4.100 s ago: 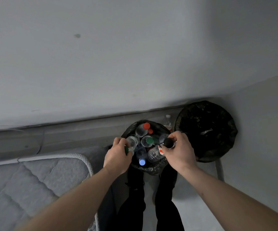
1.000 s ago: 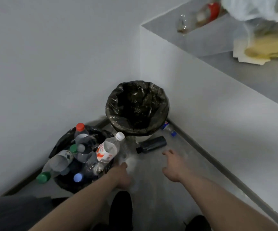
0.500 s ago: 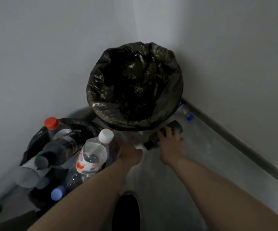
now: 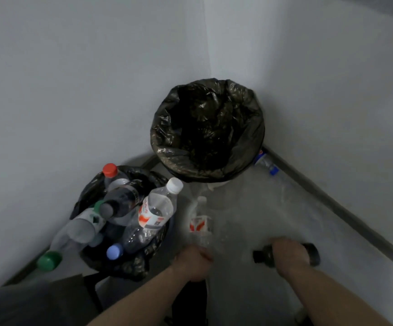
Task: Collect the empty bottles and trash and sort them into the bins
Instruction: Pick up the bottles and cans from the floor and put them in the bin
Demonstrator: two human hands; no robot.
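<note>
Big black-lined bin [image 4: 207, 130] is set in the corner; smaller bin [image 4: 120, 267] beside it is packed with bottles. Clear bottle [image 4: 200, 225] is gripped at its base by left hand [image 4: 192, 263]. Dark bottle [image 4: 285, 255] is clamped crosswise in right hand [image 4: 287, 255] fingers, above the floor [image 4: 285, 208].

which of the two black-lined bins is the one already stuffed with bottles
The small bin on the left, against the wall: capped bottles stick out over its rim. The taller bin in the corner shows only dark liner inside.
</note>
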